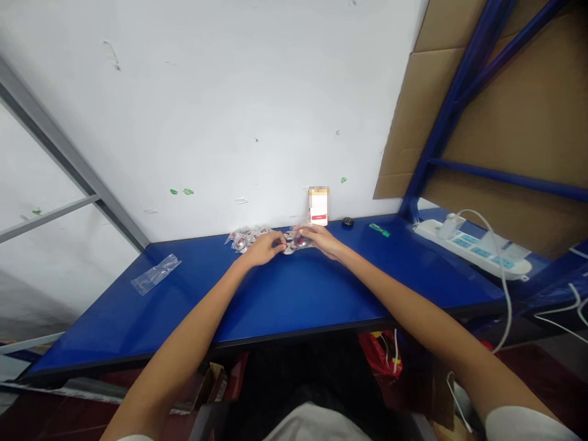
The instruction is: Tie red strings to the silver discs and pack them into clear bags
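Note:
Small round silvery pieces with red marks, wrapped in clear plastic, lie in a pile [241,242] near the back edge of the blue table [285,300]. My left hand [266,248] is at the right side of this pile, thumb and fingers pinched close to a round piece [289,250]. What that pinch holds is too small to tell. Between thumb and fingers, my right hand [320,237] grips a clear plastic packet [302,242] with a round reddish-silver piece inside. The two hands are close together, and the fingers partly cover the pieces between them.
Behind my right hand a lit phone [318,207] leans on the white wall. A black round object [348,222] and a green item [379,229] lie to its right. Further right is a white power strip [473,248] with a cable. An empty clear bag [156,274] lies left.

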The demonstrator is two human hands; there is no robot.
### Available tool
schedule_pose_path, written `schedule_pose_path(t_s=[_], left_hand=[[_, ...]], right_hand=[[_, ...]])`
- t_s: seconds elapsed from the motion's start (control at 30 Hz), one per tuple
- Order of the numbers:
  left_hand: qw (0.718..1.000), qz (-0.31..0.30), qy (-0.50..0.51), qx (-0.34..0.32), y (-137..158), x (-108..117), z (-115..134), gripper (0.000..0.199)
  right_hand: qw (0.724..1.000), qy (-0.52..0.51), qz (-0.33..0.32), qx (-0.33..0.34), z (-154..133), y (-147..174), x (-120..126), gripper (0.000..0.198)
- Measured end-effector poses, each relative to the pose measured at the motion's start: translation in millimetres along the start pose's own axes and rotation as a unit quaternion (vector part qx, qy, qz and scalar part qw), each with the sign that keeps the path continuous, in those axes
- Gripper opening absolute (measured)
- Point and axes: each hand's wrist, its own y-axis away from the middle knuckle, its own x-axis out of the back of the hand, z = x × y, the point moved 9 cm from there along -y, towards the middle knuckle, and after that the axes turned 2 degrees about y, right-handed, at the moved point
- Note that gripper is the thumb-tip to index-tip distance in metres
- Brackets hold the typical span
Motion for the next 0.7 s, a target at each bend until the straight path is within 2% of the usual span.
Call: schedule_pose_path(t_s=[0.07, 0.17, 0.27, 0.33, 0.5, 0.6, 0.7], left_hand=[[0.993, 0.018, 0.106, 0.052, 2, 12, -7, 0.018], [0.962, 0.069, 0.246, 0.094, 5, 28, -11, 0.030], [0.932, 0.158, 0.313, 0.090, 7, 44, -7, 0.037], [0.923, 0.182, 0.326, 0.092, 8, 45, -6, 0.041], [0.941, 0.130, 0.285, 0.132, 10, 35, -9, 0.046], [0.947, 0.080, 0.285, 0.126, 11, 34, -4, 0.045], [0.948, 0.057, 0.294, 0.106, 11, 37, 6, 0.044]], right_hand=[[1.000, -0.016, -0.007, 0.003, 0, -1, -1, 0.040], [1.000, -0.015, -0.019, -0.001, -1, 0, 0, 0.042], [0.995, 0.035, -0.086, -0.047, 7, 5, -11, 0.049], [0.987, 0.090, -0.123, -0.053, 9, 9, -19, 0.059], [0.978, 0.167, -0.121, -0.012, 4, 11, -28, 0.082], [0.977, 0.154, -0.143, -0.017, 5, 14, -33, 0.085], [0.977, 0.137, -0.164, -0.024, 6, 15, -35, 0.079]])
